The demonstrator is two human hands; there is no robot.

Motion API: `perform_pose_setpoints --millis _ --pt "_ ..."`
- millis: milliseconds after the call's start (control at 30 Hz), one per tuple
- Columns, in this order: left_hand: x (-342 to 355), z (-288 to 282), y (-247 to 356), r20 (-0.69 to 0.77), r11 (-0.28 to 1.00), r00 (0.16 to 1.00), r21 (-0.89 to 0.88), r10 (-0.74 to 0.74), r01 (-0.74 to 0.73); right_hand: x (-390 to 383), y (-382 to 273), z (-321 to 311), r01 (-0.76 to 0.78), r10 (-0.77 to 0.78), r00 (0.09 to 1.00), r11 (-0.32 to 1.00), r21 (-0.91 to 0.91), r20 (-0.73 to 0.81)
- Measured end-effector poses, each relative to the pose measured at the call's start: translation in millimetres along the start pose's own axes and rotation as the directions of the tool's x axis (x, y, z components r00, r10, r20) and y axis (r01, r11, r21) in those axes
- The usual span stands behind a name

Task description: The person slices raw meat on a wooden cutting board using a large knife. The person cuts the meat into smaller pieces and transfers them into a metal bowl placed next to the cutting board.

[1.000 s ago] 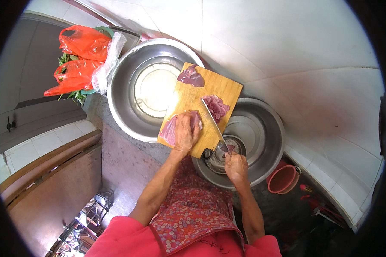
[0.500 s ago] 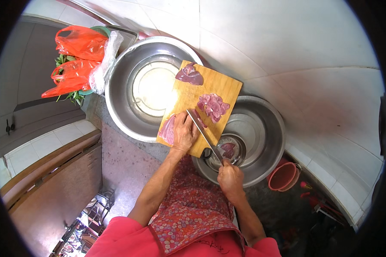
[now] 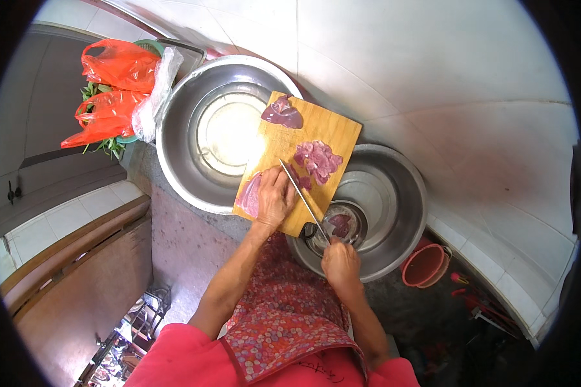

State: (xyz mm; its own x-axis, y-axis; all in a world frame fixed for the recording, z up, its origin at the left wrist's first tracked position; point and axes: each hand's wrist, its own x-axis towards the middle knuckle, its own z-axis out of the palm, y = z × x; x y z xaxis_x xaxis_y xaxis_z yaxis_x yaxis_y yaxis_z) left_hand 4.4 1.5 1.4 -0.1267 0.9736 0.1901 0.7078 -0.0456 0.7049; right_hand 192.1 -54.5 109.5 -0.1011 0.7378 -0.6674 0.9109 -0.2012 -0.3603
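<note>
My right hand (image 3: 341,259) grips a kitchen knife (image 3: 311,208) by its handle, and the blade slants up and left across the board. Beside the blade, my left hand (image 3: 275,201) lies with bent fingers on a piece of raw meat (image 3: 248,196), holding it against the wooden cutting board (image 3: 279,143). Its fingertips are close to the blade. Just right of the knife sit a few cut bits, and beyond them a heap of meat slices (image 3: 318,161). A darker, glossy meat piece (image 3: 283,113) rests near the board's far edge.
The board bridges two big metal basins, one on the left (image 3: 174,174) and one on the right (image 3: 412,213). Inside the right one stands a small steel bowl (image 3: 363,240) with meat (image 3: 340,224). Red plastic bags (image 3: 124,64) lie far left; a red bucket (image 3: 422,266) stands right, by the tiled wall.
The knife blade has shifted slightly and shows narrower, more edge-on. My right hand has moved a little left and down; my left hand stays on the meat.
</note>
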Motion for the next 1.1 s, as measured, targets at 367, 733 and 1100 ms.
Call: perform_pose_setpoints --millis 367,733,1100 --pt "-0.1 -3.3 1.4 0.029 0.996 0.997 -0.047 -0.077 0.079 2.9 6.5 16.3 -0.017 0.018 1.000 0.999 0.041 -0.006" --pt "-0.5 -1.3 -3.6 -0.010 0.995 0.997 -0.056 -0.080 0.080 20.2 29.5 39.7 -0.019 0.024 0.997 0.998 0.054 -0.078" --pt "-6.7 -6.7 -2.2 0.049 0.997 0.997 -0.054 -0.059 0.061 4.6 14.1 -17.2 0.146 -0.146 0.982 0.989 -0.011 -0.116"
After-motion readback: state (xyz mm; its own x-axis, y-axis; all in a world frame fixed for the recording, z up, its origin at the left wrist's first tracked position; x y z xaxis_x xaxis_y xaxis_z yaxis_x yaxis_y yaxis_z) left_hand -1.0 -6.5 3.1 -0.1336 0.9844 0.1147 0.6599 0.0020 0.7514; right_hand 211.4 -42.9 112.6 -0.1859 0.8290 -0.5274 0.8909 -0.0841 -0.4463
